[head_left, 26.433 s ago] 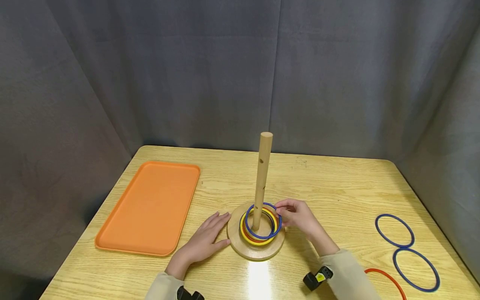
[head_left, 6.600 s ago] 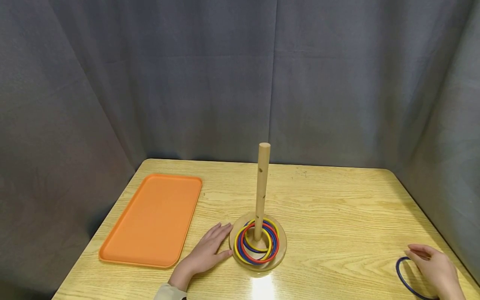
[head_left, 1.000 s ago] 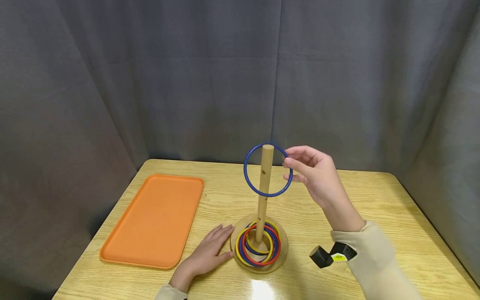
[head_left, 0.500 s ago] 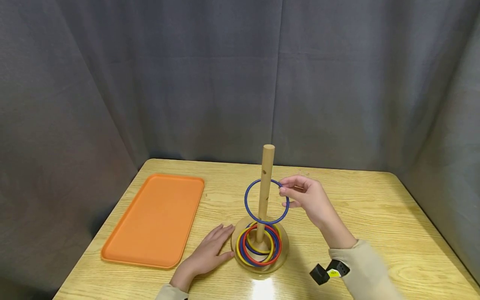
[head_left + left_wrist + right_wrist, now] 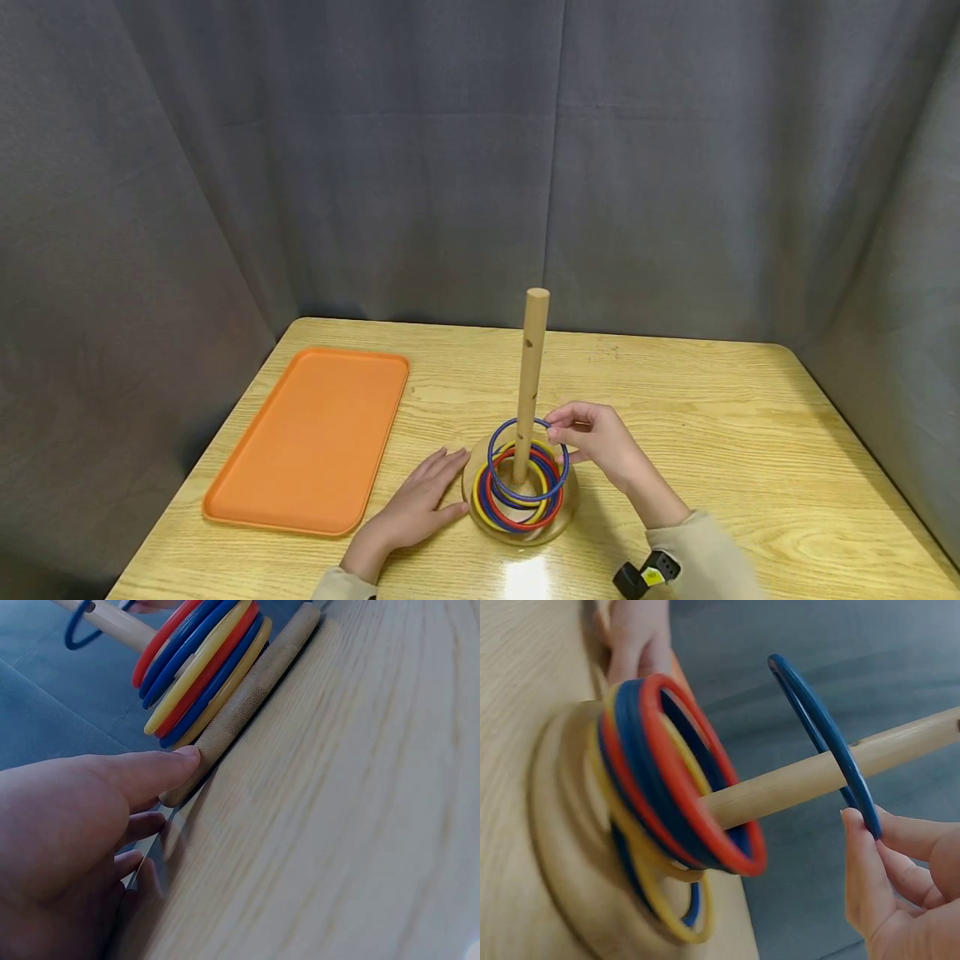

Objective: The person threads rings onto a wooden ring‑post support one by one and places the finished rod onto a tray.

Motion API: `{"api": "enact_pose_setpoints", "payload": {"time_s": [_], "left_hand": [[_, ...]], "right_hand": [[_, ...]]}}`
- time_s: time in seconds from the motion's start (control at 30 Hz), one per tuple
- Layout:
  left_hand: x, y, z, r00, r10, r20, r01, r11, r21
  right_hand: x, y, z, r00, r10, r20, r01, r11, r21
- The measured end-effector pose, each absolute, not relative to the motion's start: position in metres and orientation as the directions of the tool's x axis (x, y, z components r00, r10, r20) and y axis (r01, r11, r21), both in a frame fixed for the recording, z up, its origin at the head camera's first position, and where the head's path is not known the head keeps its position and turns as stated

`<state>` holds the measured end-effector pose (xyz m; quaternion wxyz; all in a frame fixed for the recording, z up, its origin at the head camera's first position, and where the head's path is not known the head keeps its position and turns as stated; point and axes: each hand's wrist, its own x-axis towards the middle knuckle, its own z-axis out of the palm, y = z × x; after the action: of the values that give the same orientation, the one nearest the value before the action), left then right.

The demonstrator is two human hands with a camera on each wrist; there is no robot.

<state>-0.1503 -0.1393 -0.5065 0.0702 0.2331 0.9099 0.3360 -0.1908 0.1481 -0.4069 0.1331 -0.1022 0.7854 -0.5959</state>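
My right hand (image 5: 600, 442) pinches a blue ring (image 5: 821, 716) by its edge between thumb and fingers. The ring circles the wooden peg (image 5: 529, 367), and in the right wrist view it hangs clear above the stack. Around the peg's foot lies a pile of red, blue and yellow rings (image 5: 206, 671), a red ring (image 5: 705, 825) on top. They rest on the round wooden base (image 5: 558, 521). My left hand (image 5: 412, 508) lies with fingers spread at the base's left side, its thumb touching the rim in the left wrist view.
An orange tray (image 5: 307, 442) lies on the left of the wooden table (image 5: 712, 433). Grey curtains (image 5: 420, 167) hang behind the table and along both sides. A black wrist camera (image 5: 647, 575) sits on the right sleeve.
Over the last second my right hand has lowered the blue ring from the peg's top down toward the stack. The left hand stays at the base. Earlier, loose rings lay on the table's right.
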Motion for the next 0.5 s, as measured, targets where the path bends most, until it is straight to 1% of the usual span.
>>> {"api": "enact_pose_setpoints", "payload": {"time_s": [0.17,0.37,0.5], "left_hand": [[-0.151,-0.139,-0.507,-0.879,0.475,0.032,0.378,0.657,0.652],[-0.150,-0.139,-0.508,-0.878,0.478,0.036,0.384,0.654,0.652],[-0.150,-0.140,-0.508,-0.879,0.476,0.031,0.379,0.658,0.651]], "right_hand": [[-0.187,0.146,-0.416,-0.939,-0.331,-0.096,-0.006,0.294,-0.956],[-0.182,0.144,-0.424,-0.930,-0.353,-0.103,-0.002,0.286,-0.958],[-0.180,0.142,-0.428,-0.944,-0.320,-0.085,-0.035,0.351,-0.936]]}}
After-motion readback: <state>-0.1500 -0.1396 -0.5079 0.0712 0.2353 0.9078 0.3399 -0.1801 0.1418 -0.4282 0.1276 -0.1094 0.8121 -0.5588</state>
